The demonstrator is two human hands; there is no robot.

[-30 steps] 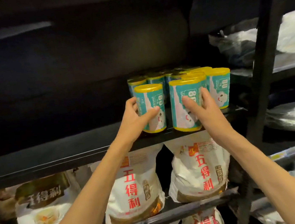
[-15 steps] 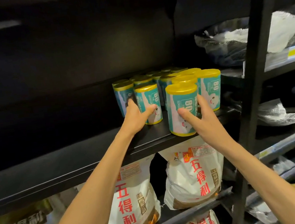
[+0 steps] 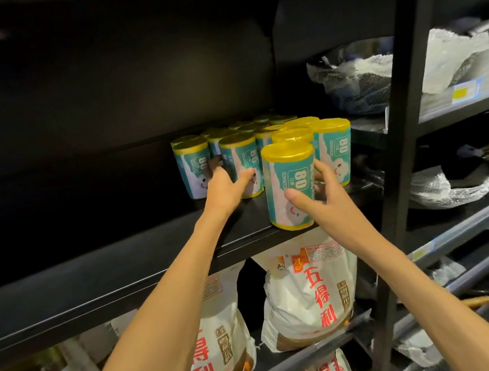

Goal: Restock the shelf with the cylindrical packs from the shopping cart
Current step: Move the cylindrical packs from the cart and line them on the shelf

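Observation:
Several teal cylindrical packs with yellow caps [image 3: 332,143] stand clustered on the black shelf [image 3: 123,262]. My left hand [image 3: 225,189] reaches in and grips one pack [image 3: 240,159] in the second row, thumb on its front, fingers tucked behind its left side. Beside it on the left stands another pack [image 3: 193,168]. My right hand [image 3: 328,202] grips the nearest pack [image 3: 288,180], which stands upright at the shelf's front edge, thumb on its label and fingers round its right side. The shopping cart is not in view.
White flour bags with red characters [image 3: 312,294] fill the shelf below. A black upright post [image 3: 402,150] bounds the bay on the right; beyond it lie plastic-wrapped pans [image 3: 356,79]. The black shelf stretches bare to the left of the packs.
My left hand has pushed its pack deeper among the others. My right hand's pack stays at the front edge, and the view has shifted so the cluster sits further right.

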